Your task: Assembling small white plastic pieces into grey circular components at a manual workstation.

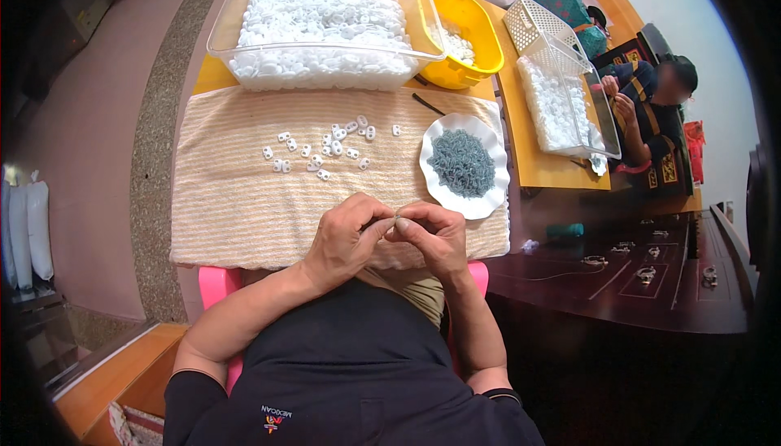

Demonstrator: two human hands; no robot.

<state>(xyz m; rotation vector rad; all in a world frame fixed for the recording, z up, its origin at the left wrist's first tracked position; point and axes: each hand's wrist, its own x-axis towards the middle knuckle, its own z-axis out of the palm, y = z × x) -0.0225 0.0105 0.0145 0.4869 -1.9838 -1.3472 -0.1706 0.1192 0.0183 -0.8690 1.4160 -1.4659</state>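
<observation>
My left hand (pixel 346 238) and my right hand (pixel 435 238) meet fingertip to fingertip over the near edge of a striped beige towel (pixel 236 202). Between the pinched fingers sits a tiny pale part (pixel 398 220), mostly hidden. Farther out on the towel lie several small white plastic pieces (pixel 325 149). To the right a white scalloped plate (pixel 443 194) holds a heap of small grey-blue metal springs (pixel 462 163).
A clear bin (pixel 224 35) full of white pieces stands at the back, beside a yellow bowl (pixel 480 27). Another person (pixel 651 112) sits at the right by a second clear bin (pixel 598 124) and a white basket (pixel 533 19). A dark wooden cabinet (pixel 643 283) is at the right.
</observation>
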